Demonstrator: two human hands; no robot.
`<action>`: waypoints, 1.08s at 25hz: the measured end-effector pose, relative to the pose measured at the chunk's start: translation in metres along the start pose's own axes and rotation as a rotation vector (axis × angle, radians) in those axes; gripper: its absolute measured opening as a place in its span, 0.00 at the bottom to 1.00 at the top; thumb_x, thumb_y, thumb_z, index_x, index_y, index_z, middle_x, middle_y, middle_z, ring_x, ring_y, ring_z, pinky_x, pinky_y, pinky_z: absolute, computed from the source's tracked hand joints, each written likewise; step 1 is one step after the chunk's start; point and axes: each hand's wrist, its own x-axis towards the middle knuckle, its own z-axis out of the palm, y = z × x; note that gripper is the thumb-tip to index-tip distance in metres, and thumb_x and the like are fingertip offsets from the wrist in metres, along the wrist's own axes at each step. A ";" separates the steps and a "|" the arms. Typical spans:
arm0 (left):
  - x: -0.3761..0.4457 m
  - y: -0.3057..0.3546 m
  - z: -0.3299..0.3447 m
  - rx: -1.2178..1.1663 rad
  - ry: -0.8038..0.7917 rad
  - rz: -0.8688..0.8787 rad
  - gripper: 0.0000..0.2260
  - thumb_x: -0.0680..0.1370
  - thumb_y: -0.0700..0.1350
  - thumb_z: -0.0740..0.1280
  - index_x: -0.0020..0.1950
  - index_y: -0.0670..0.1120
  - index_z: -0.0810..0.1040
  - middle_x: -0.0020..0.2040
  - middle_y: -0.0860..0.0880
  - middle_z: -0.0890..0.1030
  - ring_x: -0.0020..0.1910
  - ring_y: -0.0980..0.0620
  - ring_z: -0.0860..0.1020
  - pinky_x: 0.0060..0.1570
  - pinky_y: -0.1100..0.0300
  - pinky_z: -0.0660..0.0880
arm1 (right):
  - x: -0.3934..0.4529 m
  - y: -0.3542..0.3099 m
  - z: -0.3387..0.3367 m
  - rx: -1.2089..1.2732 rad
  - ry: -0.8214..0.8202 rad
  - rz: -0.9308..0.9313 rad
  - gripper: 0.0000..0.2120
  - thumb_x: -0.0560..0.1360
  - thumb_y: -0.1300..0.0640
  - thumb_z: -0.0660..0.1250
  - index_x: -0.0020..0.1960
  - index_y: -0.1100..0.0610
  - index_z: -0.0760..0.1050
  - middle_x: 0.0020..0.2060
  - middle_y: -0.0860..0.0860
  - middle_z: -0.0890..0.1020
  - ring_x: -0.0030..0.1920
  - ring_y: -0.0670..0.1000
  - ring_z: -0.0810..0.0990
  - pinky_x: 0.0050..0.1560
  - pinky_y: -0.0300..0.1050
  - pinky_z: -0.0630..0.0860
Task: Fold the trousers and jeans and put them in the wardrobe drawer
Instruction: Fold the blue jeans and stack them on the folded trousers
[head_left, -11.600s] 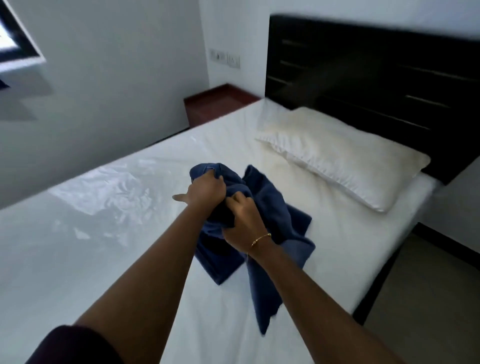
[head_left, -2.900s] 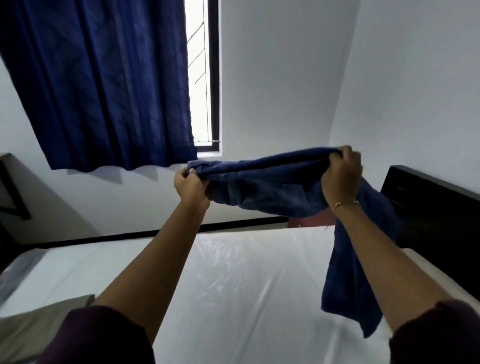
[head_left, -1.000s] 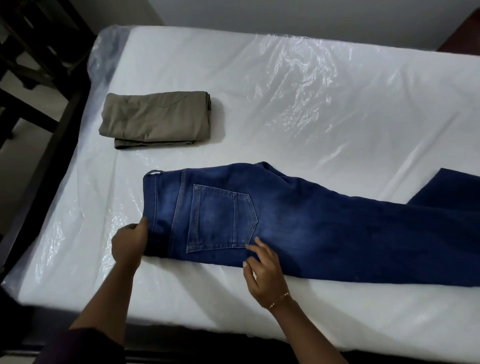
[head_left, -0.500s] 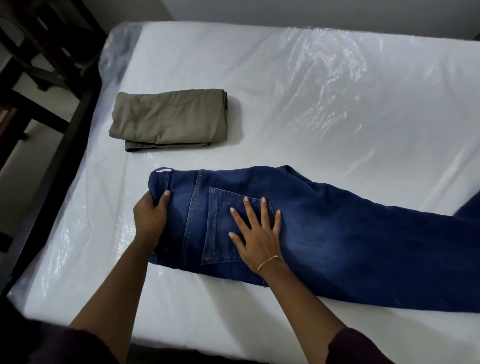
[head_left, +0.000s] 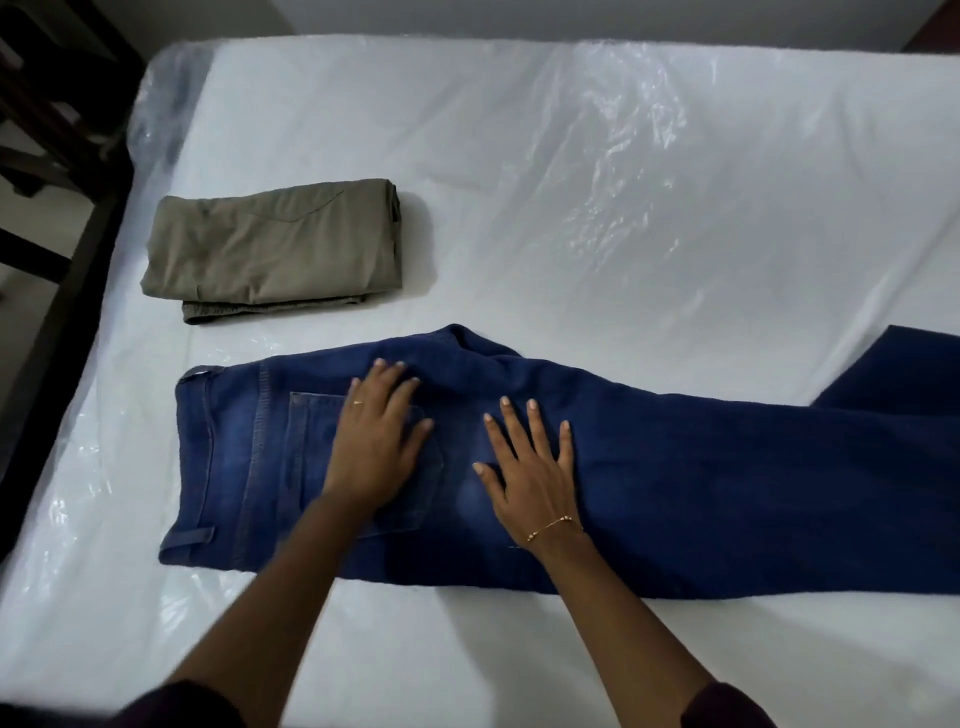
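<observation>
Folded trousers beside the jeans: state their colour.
Olive-khaki, plain; the folded trousers show in the head view.

Jeans: blue denim, matt, stitched seams. Trousers: olive woven cloth, matt, smooth. Mattress: white, under clear glossy crinkled plastic. Bracelet: thin, gold-coloured metal.

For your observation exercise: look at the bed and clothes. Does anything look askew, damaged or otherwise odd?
Nothing is damaged or spilled. Two oddities: the mattress still wears a crinkled clear plastic cover, and the blue jeans lie unevenly, with a bunched ridge beyond the left hand and one leg splaying away at the right edge. The khaki trousers are neatly folded.
</observation>
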 end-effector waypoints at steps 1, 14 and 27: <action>0.004 0.023 0.014 -0.001 -0.065 0.098 0.21 0.76 0.50 0.59 0.62 0.37 0.75 0.66 0.38 0.73 0.68 0.38 0.68 0.67 0.41 0.61 | -0.004 0.020 -0.002 -0.017 -0.005 0.023 0.26 0.76 0.42 0.49 0.69 0.50 0.68 0.71 0.51 0.68 0.71 0.56 0.60 0.66 0.66 0.61; 0.037 0.300 0.111 -0.118 -0.414 0.395 0.23 0.80 0.49 0.53 0.72 0.39 0.64 0.74 0.41 0.62 0.74 0.42 0.51 0.72 0.50 0.49 | -0.076 0.237 -0.055 0.018 0.332 0.353 0.17 0.70 0.57 0.58 0.53 0.52 0.80 0.59 0.49 0.80 0.66 0.56 0.71 0.63 0.59 0.62; 0.133 0.562 0.167 -0.034 -0.640 0.242 0.23 0.70 0.63 0.68 0.54 0.48 0.73 0.54 0.49 0.78 0.49 0.50 0.77 0.43 0.58 0.72 | -0.167 0.430 -0.105 0.887 0.632 1.508 0.33 0.69 0.60 0.73 0.69 0.65 0.63 0.61 0.64 0.70 0.57 0.60 0.73 0.56 0.49 0.71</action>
